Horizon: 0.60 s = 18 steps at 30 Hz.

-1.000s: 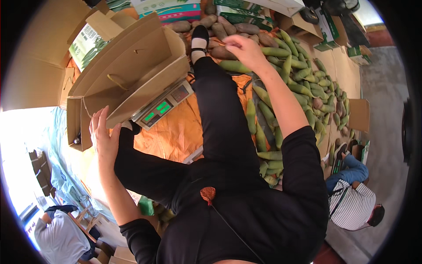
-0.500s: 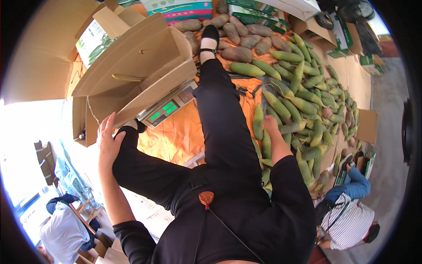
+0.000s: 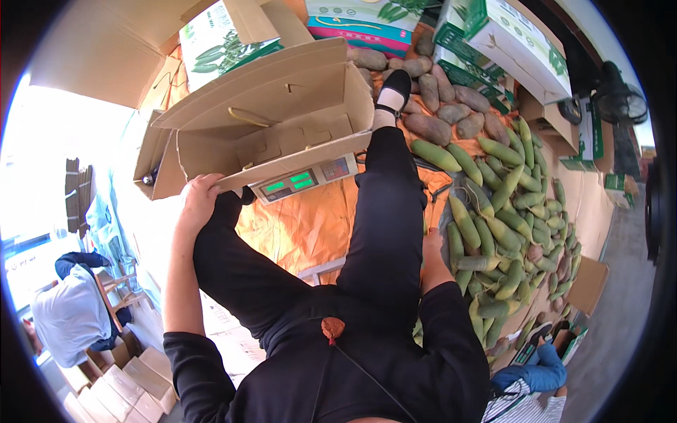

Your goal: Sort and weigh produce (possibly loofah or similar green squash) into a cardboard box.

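An opened cardboard box [image 3: 282, 148] stands tilted up on a digital scale [image 3: 317, 180] with lit green displays. My left hand [image 3: 201, 199] grips the near left edge of the box, fingers curled over the cardboard. A yellowish cord handle [image 3: 248, 117] hangs inside the box, and its inside shows bare cardboard. My right hand [image 3: 435, 255] is low beside my right thigh, at the left edge of a heap of long green radishes [image 3: 511, 236]. Its fingers are hard to make out, so whether it holds a radish is unclear.
Brownish-red roots [image 3: 429, 127] lie beyond my right foot. Printed cartons [image 3: 515, 42] stand at the back. Orange sheeting [image 3: 296, 236] covers the ground between my legs. One person [image 3: 70, 310] is at lower left, another [image 3: 529, 388] at lower right. A fan [image 3: 620, 95] stands far right.
My left hand has gone from lying spread against the box to gripping its edge. My right hand has drawn back from the radishes toward my thigh. The whole view has shifted.
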### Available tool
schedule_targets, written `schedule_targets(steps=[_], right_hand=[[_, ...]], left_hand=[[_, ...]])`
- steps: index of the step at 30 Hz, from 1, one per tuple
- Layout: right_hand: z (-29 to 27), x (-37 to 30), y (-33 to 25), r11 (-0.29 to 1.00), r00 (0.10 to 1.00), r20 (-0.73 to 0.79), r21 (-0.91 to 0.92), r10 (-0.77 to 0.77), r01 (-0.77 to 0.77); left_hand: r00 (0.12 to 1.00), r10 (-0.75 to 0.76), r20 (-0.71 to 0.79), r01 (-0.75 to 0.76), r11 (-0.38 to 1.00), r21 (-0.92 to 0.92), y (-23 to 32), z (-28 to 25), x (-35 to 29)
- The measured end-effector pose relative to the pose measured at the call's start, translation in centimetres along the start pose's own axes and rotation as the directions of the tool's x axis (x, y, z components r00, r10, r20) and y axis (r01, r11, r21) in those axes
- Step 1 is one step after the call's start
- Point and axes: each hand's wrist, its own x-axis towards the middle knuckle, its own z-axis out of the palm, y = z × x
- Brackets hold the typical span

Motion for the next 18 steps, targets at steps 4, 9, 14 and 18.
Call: schedule_targets(steps=[4, 9, 14, 18], right_hand=[[5.2, 6.6, 7.0, 0.998, 0.991, 0.134, 0.057, -0.014, 0.006], [8.5, 11.5, 11.1, 0.973, 0.994, -0.016, 0.204, -0.108, 0.109], [5.3, 8.2, 4.6, 0.859, 0.931, -0.088, 0.361, -0.355, 0.362], [-6.1, 0.9, -5.0, 0.646, 0.878, -0.219, 0.606, -0.425, 0.464]], left_hand=[[0.997, 0.077, -0.013, -0.076, 0.996, 0.041, 2.0, 1.6, 1.8], [0.996, 0.067, -0.056, -0.062, 0.995, 0.075, 1.3, 2.4, 2.1], [0.999, -0.019, -0.027, 0.023, 0.985, 0.17, 1.8, 0.4, 0.5], [0.999, 0.022, -0.034, -0.017, 0.992, 0.127, 1.4, 0.6, 0.5]])
